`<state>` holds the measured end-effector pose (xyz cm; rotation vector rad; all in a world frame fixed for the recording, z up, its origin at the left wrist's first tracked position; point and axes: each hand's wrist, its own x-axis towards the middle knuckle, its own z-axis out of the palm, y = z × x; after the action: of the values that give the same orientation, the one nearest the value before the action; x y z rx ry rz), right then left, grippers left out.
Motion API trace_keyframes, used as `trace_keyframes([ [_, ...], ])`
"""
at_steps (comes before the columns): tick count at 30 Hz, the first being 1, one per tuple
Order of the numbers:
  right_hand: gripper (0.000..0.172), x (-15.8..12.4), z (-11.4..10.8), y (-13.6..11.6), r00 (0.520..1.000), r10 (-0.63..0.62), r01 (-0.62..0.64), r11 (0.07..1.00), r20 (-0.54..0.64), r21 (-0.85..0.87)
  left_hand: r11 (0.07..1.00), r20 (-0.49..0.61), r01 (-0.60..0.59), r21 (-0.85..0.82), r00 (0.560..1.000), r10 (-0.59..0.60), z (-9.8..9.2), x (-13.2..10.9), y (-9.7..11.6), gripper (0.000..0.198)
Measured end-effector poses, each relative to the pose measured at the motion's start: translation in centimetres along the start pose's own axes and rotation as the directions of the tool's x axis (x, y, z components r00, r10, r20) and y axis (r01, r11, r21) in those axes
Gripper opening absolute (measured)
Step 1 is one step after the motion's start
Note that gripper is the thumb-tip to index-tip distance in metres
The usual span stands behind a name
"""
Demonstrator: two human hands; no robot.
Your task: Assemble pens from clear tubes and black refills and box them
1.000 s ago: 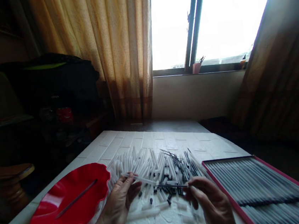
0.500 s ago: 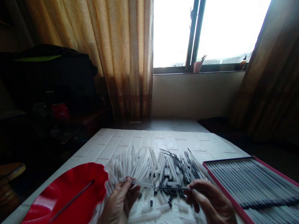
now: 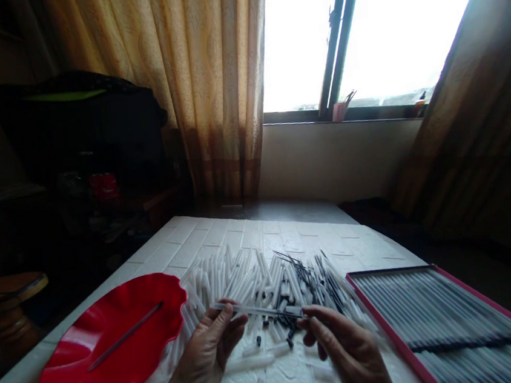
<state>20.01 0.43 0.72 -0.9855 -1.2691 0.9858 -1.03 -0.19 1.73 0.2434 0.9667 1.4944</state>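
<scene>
My left hand (image 3: pixel 210 345) pinches a translucent pen barrel (image 3: pixel 244 308) between thumb and fingers, its far end pointing right. In my right hand (image 3: pixel 344 343), the fingertips close on the rear end of a thin dark pen refill (image 3: pixel 287 315). The refill lines up with the barrel, and its front part appears to be inside it, though blur hides how deep. Beyond both hands lies a heap of clear barrels (image 3: pixel 230 276), with dark refills (image 3: pixel 308 277) and small black caps or plugs (image 3: pixel 259 341) at its right and front.
On the left, a red wavy-rimmed plate (image 3: pixel 112 304) carries one pen (image 3: pixel 127 336). A pink-edged tray (image 3: pixel 384 330) filled with rows of pens stands on the right. The white brick-patterned table (image 3: pixel 223 234) reaches back toward the curtain (image 3: pixel 218 98) and window.
My right hand has moved left toward my left hand, bringing the refill into the barrel's open end. My left hand has shifted slightly right and stays on the barrel.
</scene>
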Motion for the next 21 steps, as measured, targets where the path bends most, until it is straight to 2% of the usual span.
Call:
trace_keyframes([
  [5, 0.049, -0.6, 1.2, 1.3, 0.970, -0.051, 0.076, 0.992, 0.238, -0.101, 0.994, 0.109, 0.051, 0.096, 0.992, -0.061, -0.1, -0.6, -0.9, 0.020],
  [9, 0.054, -0.9, 1.6, 1.9, 0.950, -0.057, 0.081, 0.994, 0.306, -0.068, 0.988, 0.140, 0.029, 0.151, 0.989, -0.051, -0.1, -0.6, -1.3, 0.026],
  [12, 0.059, -0.9, 1.7, 2.1, 0.948, -0.038, 0.040, 0.999, 0.316, 0.002, 0.981, 0.156, -0.004, 0.195, 0.987, -0.027, -0.3, -0.4, -1.6, 0.028],
  [17, 0.050, -0.8, 2.0, 1.8, 0.970, 0.011, -0.026, 0.998, 0.241, 0.061, 0.949, 0.216, -0.078, 0.304, 0.976, 0.011, -0.5, -0.3, -2.1, 0.031],
  [21, 0.050, 0.2, 1.4, 1.0, 0.955, 0.170, -0.226, 0.948, 0.243, 0.224, 0.887, 0.305, -0.148, 0.437, 0.952, 0.009, -0.5, -1.0, -1.8, 0.038],
])
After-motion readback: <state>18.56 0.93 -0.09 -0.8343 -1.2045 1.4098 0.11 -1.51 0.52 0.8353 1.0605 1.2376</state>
